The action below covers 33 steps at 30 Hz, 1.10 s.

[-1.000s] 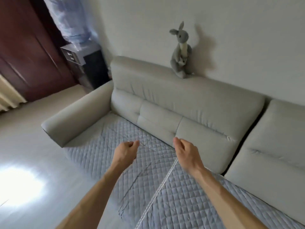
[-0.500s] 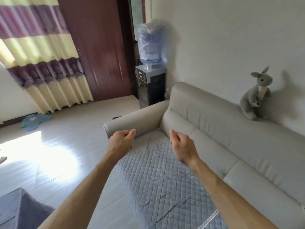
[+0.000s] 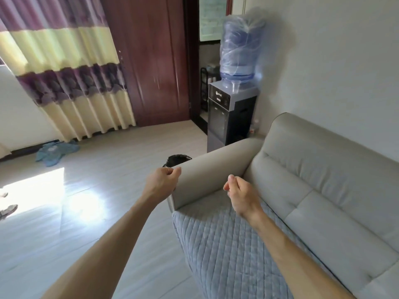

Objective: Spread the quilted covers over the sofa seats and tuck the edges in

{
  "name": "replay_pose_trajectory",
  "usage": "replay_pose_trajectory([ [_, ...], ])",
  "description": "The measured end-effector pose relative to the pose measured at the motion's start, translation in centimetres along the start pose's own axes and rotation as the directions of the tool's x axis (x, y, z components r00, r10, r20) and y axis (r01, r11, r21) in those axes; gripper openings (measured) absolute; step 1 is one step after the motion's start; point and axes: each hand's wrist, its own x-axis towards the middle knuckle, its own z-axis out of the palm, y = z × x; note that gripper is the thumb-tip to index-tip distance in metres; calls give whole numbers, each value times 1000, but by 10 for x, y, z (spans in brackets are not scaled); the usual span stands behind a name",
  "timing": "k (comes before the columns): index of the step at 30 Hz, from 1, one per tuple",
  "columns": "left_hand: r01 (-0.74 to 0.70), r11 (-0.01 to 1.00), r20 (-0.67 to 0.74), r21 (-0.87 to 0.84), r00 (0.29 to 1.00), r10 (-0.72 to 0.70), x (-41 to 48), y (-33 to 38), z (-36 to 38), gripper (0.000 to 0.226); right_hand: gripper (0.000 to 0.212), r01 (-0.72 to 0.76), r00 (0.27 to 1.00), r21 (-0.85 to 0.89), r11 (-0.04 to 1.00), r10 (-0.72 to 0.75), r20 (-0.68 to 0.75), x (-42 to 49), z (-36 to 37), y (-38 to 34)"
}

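Observation:
A pale blue quilted cover (image 3: 226, 244) lies flat over the left seat of the grey sofa (image 3: 323, 169), reaching up to the armrest (image 3: 216, 169) and hanging over the seat's front. My left hand (image 3: 163, 180) hovers in front of the armrest's end with its fingers curled and nothing in them. Above the cover's far left corner, my right hand (image 3: 239, 193) is also curled into a loose fist and holds nothing. Neither hand touches the cover.
A water dispenser (image 3: 233, 113) with a blue bottle stands behind the armrest, and a black bin (image 3: 178, 159) sits beside it. A dark wooden door (image 3: 155, 61) and a striped curtain (image 3: 64, 67) line the far wall. A blue cloth (image 3: 56, 151) lies on the floor.
The view has swung left from the sofa's middle to its left armrest. The white cover edge near my right hand a second ago is out of sight. Both hands stay curled.

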Motion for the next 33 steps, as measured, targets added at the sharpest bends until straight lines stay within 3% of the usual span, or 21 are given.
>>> replay_pose_trajectory([
  [9,138,984,102,-111,987,-127,169,-55,-21,52,39,-137,990,23,990,137,22,131,102,-6],
  [17,238,970,205,-49,953,-224,351,-77,6,44,28,-252,967,38,967,250,43,300,180,1],
  [19,270,962,219,-34,942,-256,399,-84,10,38,24,-296,955,60,953,293,52,344,198,-3],
  [24,442,878,313,-184,873,-374,509,-113,22,6,18,-421,907,138,897,411,93,446,247,-1],
  [26,487,856,331,-173,848,-415,552,-134,34,9,5,-484,874,179,857,462,151,484,271,8],
  [30,554,823,365,-125,797,-481,647,-195,75,22,28,-570,821,198,798,539,189,576,338,51],
  [33,599,791,431,-125,751,-500,713,-235,105,22,30,-625,781,239,743,596,187,637,388,83],
])
